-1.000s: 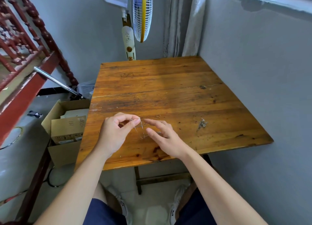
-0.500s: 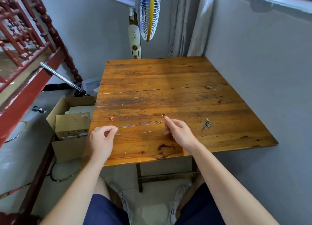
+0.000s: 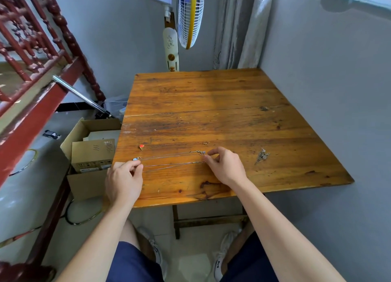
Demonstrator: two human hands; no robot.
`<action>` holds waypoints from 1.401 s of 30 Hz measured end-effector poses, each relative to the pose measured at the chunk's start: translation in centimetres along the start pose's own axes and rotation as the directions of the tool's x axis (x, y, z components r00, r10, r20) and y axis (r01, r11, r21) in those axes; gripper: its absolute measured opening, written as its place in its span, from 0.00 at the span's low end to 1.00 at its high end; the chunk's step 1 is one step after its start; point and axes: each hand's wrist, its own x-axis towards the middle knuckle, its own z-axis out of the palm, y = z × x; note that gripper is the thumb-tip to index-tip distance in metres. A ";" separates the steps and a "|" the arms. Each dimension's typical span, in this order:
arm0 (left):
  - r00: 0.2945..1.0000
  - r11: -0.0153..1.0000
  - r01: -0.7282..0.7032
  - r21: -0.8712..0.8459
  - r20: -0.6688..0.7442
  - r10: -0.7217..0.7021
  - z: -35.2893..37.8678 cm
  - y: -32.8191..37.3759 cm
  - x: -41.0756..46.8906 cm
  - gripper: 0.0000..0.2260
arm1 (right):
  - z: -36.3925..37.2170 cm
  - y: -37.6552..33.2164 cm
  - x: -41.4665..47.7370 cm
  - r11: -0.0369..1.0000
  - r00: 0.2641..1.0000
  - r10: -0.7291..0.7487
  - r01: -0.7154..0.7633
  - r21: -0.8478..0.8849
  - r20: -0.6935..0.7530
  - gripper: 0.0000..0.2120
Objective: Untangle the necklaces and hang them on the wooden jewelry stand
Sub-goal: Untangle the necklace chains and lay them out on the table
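Wooden desk [image 3: 211, 95]. Left hand [image 3: 123, 181] and right hand [image 3: 225, 167] each pinch one end of a chain [image 3: 171, 165], grip narrow, likely stretching it straight beside two laid-out necklaces.

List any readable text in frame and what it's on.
"141": handwritten on the cardboard box flap; reading uncertain.
Red scribble beside it: illegible.
Labels on the box front: too small.
Marks on the fan pole: blurred.
Shoe logo: unclear.
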 end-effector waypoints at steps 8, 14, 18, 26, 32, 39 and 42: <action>0.987 0.982 -0.160 -0.101 0.016 0.162 2.1 5.4 -1.7 0.23 | -4.0 3.8 -1.0 0.997 0.991 0.014 -0.004 0.071 -0.134 0.12; 0.921 0.912 -0.323 -0.255 0.137 0.364 6.0 12.6 -4.4 0.25 | -7.6 8.8 -1.2 0.997 0.962 0.060 -0.043 0.068 -0.265 0.09; 0.868 0.885 -0.364 -0.290 0.238 0.435 8.3 16.9 -6.1 0.25 | -8.9 11.7 -1.2 0.994 0.941 0.110 -0.112 0.010 -0.321 0.13; 0.731 0.815 -0.514 -0.267 0.359 0.580 13.2 23.5 -7.3 0.26 | -8.7 14.5 -1.1 0.992 0.875 0.081 -0.119 -0.050 -0.477 0.16; 0.738 0.777 -0.562 -0.283 0.254 0.626 14.5 23.7 -7.1 0.09 | -8.1 14.6 -1.0 0.987 0.866 0.055 -0.123 -0.106 -0.497 0.14; 0.831 0.787 -0.356 -0.504 0.215 0.513 11.4 20.3 -6.0 0.06 | -8.0 14.7 -0.9 0.969 0.902 -0.005 -0.102 -0.224 -0.433 0.14; 0.861 0.809 -0.259 -0.528 0.253 0.441 10.3 19.0 -5.9 0.06 | -8.3 14.2 -1.1 0.959 0.938 -0.054 -0.046 -0.279 -0.342 0.17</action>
